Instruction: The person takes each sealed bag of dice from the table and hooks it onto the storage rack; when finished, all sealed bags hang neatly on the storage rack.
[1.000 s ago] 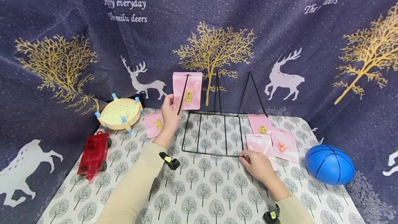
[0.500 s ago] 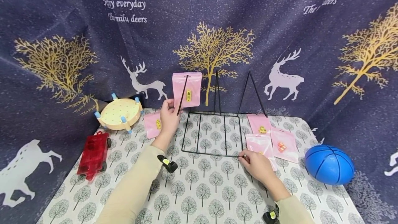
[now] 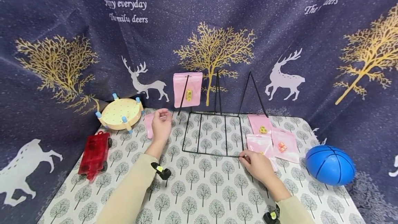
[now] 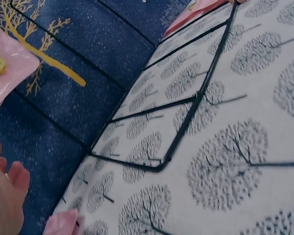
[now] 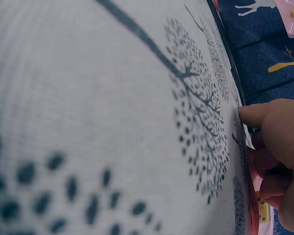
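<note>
Dark blue cloth [image 3: 224,6] hangs in soft folds across the far side, left and right, printed with golden trees [image 3: 211,58] and white deer [image 3: 284,78]. A pale, tree-patterned tablecloth [image 3: 214,182] spreads nearer me.

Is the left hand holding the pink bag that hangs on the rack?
No, in the head view the left hand is lower and apart from the hanging pink bag.

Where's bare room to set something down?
Largest: the tablecloth in front of the rack, between the left sleeve and right sleeve. Smaller: between the red car and the left sleeve. Crowded: right of the rack, with three pink bags and the right hand; also back left, with the yellow disc and another bag partly behind the left hand.
</note>
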`<action>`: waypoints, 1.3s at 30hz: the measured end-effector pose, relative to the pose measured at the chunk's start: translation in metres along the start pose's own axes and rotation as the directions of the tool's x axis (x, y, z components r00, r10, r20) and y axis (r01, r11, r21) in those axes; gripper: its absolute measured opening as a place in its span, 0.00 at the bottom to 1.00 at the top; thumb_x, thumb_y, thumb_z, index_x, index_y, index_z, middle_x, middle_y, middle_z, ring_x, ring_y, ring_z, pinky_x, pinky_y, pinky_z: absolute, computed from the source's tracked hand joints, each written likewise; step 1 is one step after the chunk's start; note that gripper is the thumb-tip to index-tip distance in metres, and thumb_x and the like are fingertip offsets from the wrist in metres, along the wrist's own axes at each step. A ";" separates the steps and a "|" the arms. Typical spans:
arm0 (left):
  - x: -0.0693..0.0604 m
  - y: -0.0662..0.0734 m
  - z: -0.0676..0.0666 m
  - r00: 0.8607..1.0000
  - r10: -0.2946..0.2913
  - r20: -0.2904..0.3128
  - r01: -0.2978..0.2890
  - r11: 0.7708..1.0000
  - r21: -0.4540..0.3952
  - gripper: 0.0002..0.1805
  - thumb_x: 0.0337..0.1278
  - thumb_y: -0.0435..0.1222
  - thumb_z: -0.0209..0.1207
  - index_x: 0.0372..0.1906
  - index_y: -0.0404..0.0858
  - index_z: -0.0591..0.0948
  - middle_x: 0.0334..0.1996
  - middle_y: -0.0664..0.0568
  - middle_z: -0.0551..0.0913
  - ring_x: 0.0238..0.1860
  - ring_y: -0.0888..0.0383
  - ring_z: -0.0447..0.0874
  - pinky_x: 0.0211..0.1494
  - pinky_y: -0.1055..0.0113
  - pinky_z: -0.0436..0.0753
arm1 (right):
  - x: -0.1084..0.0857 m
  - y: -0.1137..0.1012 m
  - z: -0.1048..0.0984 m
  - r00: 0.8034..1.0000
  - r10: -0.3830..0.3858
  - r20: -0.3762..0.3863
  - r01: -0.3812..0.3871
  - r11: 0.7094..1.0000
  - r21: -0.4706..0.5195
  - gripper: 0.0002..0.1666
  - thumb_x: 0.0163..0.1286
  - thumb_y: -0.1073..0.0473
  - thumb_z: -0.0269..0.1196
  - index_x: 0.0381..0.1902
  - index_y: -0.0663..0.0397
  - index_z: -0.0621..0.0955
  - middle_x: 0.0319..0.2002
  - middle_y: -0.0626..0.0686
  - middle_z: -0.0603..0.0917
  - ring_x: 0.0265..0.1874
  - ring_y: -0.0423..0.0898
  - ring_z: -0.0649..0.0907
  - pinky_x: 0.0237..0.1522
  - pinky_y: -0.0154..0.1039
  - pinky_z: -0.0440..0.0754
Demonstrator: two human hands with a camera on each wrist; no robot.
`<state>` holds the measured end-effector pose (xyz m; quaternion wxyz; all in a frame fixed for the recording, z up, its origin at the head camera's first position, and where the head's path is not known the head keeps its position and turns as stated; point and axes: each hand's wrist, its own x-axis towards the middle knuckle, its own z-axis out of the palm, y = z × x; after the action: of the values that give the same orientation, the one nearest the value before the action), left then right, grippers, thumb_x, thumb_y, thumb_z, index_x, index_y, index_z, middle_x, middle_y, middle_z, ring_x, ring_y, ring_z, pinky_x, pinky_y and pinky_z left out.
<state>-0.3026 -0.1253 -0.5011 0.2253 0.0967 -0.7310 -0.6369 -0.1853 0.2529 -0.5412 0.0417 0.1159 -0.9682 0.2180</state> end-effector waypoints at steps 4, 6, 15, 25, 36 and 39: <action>-0.001 -0.007 -0.010 0.999 -0.013 -0.040 0.016 0.997 0.070 0.12 0.70 0.33 0.62 0.54 0.36 0.79 0.47 0.45 0.84 0.48 0.50 0.83 0.56 0.60 0.79 | -0.001 0.000 0.000 1.000 -0.001 -0.001 0.001 1.000 -0.002 0.03 0.72 0.52 0.70 0.42 0.40 0.87 0.17 0.38 0.68 0.16 0.39 0.66 0.20 0.39 0.65; -0.001 -0.011 -0.016 0.999 -0.013 -0.049 0.018 0.995 0.098 0.13 0.70 0.33 0.62 0.55 0.35 0.79 0.48 0.44 0.84 0.48 0.49 0.82 0.57 0.58 0.78 | -0.001 0.001 0.000 1.000 -0.003 -0.005 0.003 1.000 -0.004 0.03 0.72 0.52 0.70 0.42 0.40 0.87 0.17 0.38 0.68 0.16 0.39 0.66 0.20 0.39 0.65; -0.003 -0.024 -0.032 0.988 -0.068 -0.138 0.105 0.954 0.279 0.20 0.65 0.38 0.65 0.58 0.36 0.79 0.55 0.41 0.77 0.58 0.43 0.73 0.66 0.47 0.65 | -0.002 0.001 -0.001 1.000 -0.010 -0.014 0.010 1.000 -0.008 0.03 0.72 0.53 0.70 0.42 0.41 0.87 0.16 0.38 0.68 0.16 0.39 0.65 0.19 0.39 0.63; -0.003 -0.026 -0.043 0.968 -0.196 -0.159 0.247 0.866 0.434 0.37 0.62 0.47 0.67 0.72 0.37 0.71 0.68 0.33 0.68 0.69 0.35 0.62 0.73 0.38 0.56 | -0.002 0.000 -0.001 1.000 -0.014 -0.014 0.014 1.000 -0.013 0.04 0.72 0.53 0.70 0.42 0.41 0.87 0.17 0.38 0.68 0.16 0.39 0.65 0.19 0.39 0.64; -0.004 -0.028 -0.049 0.950 -0.293 -0.107 0.302 0.776 0.554 0.52 0.57 0.53 0.68 0.80 0.36 0.58 0.75 0.29 0.59 0.73 0.31 0.55 0.74 0.37 0.54 | -0.001 0.000 -0.001 1.000 -0.013 -0.011 0.013 1.000 -0.012 0.03 0.72 0.53 0.70 0.41 0.40 0.86 0.17 0.38 0.68 0.16 0.39 0.66 0.20 0.39 0.64; -0.003 -0.031 -0.048 0.953 -0.285 -0.106 0.293 0.765 0.574 0.54 0.55 0.53 0.70 0.80 0.38 0.58 0.74 0.29 0.60 0.73 0.31 0.55 0.74 0.37 0.54 | -0.001 0.000 -0.002 1.000 -0.010 -0.008 0.010 1.000 -0.010 0.02 0.72 0.53 0.70 0.41 0.40 0.86 0.17 0.38 0.68 0.16 0.39 0.66 0.20 0.39 0.64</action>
<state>-0.2830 -0.1724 -0.5280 0.0885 0.2763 -0.8656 -0.4082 -0.1842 0.2535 -0.5397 0.0470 0.1196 -0.9685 0.2135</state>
